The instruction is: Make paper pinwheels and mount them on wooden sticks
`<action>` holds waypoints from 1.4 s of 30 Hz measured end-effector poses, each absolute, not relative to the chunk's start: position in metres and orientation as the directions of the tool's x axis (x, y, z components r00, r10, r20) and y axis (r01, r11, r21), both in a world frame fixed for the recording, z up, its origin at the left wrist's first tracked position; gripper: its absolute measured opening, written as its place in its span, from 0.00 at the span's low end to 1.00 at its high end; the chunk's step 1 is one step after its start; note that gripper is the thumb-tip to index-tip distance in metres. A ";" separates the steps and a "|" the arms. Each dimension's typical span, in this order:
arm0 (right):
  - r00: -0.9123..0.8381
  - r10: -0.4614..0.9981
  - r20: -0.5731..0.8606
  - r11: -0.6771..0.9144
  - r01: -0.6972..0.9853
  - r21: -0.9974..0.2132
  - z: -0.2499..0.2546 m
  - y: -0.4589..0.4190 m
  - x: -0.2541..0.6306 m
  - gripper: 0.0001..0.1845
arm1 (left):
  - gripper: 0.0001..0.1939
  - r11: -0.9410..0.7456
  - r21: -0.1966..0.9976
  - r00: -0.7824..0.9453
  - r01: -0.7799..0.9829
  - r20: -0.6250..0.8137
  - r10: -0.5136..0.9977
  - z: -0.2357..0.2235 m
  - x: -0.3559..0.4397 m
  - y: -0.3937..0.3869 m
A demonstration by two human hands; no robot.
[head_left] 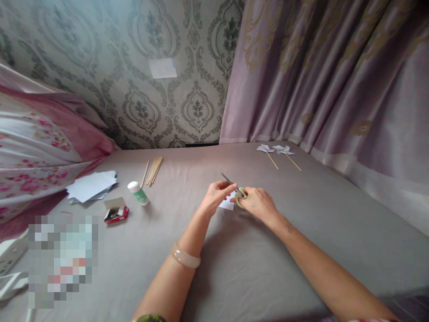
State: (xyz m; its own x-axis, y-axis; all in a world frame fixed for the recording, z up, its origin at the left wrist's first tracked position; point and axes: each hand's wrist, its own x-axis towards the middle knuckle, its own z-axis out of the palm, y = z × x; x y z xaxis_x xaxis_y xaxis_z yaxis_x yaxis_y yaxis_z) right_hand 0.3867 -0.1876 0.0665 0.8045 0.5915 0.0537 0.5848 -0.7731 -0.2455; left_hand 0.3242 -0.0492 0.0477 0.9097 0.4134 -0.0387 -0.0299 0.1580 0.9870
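Scissors with pale green handles are in my right hand, whose fingers wrap round the grips. Their metal blades point up and left, away from me, across the tips of my left fingers. My left hand pinches a small piece of white paper, its thumb close beside the blades. Part of the paper is hidden behind my left hand, and I cannot tell how far the blades are apart.
Leftward on the grey cloth lie a stack of white paper, a white-capped glue bottle, a small red box and several wooden sticks. Two paper pinwheels lie at the far right near the curtain. A white power strip sits lower left.
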 end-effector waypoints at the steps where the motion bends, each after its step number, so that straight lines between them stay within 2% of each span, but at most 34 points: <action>1: 0.798 0.600 0.060 -0.765 0.594 -0.250 0.065 -0.184 0.383 0.20 | 0.16 0.199 0.979 0.908 -0.042 -0.046 0.416 0.045 0.326 -0.053; 3: 0.771 0.634 0.055 -0.724 0.618 -0.306 0.061 -0.181 0.382 0.18 | 0.15 0.234 0.971 0.904 -0.046 -0.059 0.423 0.041 0.328 -0.056; 6: 0.668 0.744 -0.019 -0.571 0.620 -0.539 0.053 -0.182 0.391 0.16 | 0.14 0.201 0.979 0.902 -0.029 -0.061 0.428 0.038 0.328 -0.053; 9: 0.518 0.845 -0.134 -0.400 0.447 -0.800 0.047 -0.186 0.402 0.14 | 0.12 0.169 0.985 0.894 -0.034 -0.046 0.445 0.039 0.328 -0.049; 12: 0.526 0.835 -0.158 -0.356 0.300 -0.885 0.045 -0.189 0.405 0.14 | 0.11 0.157 0.987 0.882 -0.041 -0.038 0.470 0.040 0.329 -0.048; 14: 0.660 0.747 -0.081 -0.406 0.357 -0.841 0.045 -0.188 0.400 0.15 | 0.11 0.161 0.986 0.875 -0.046 -0.038 0.483 0.039 0.330 -0.049; 16: 0.758 0.651 0.031 -0.495 0.456 -0.740 0.045 -0.187 0.393 0.14 | 0.11 0.171 0.984 0.862 -0.060 -0.035 0.505 0.037 0.331 -0.052; 18: 0.786 0.610 0.100 -0.561 0.517 -0.647 0.046 -0.185 0.387 0.13 | 0.11 0.181 0.981 0.853 -0.072 -0.034 0.520 0.036 0.331 -0.053; 22: 0.801 0.583 0.136 -0.608 0.541 -0.582 0.047 -0.191 0.392 0.13 | 0.14 0.154 0.988 0.886 -0.035 -0.040 0.462 0.038 0.327 -0.042; 24: 0.838 0.525 0.148 -0.675 0.516 -0.527 0.047 -0.201 0.406 0.14 | 0.14 0.059 0.998 0.860 0.015 -0.042 0.508 0.038 0.323 -0.028; 27: 0.893 0.427 0.146 -0.819 0.450 -0.356 0.041 -0.227 0.431 0.16 | 0.12 -0.237 0.948 0.753 0.213 -0.005 0.658 0.034 0.315 0.000; 31: 0.923 0.366 0.124 -0.915 0.381 -0.135 0.027 -0.265 0.456 0.17 | 0.09 -0.350 0.863 0.721 0.365 -0.024 0.693 0.027 0.303 0.023; 35: 0.927 0.371 0.060 -0.928 0.372 -0.008 0.022 -0.281 0.461 0.17 | 0.07 -0.444 0.754 0.748 0.484 -0.092 0.657 0.026 0.301 0.018; 38: 0.907 0.408 0.105 -0.913 0.401 0.075 0.026 -0.271 0.456 0.16 | 0.08 -0.504 0.666 0.754 0.550 -0.137 0.642 0.028 0.306 0.006; 40: 0.846 0.506 0.166 -0.862 0.504 0.058 0.027 -0.254 0.447 0.16 | 0.09 -0.533 0.615 0.752 0.581 -0.157 0.640 0.031 0.307 -0.001; 42: 0.742 0.644 0.186 -0.748 0.662 -0.055 0.026 -0.233 0.434 0.15 | 0.10 -0.556 0.571 0.750 0.604 -0.173 0.638 0.033 0.308 -0.006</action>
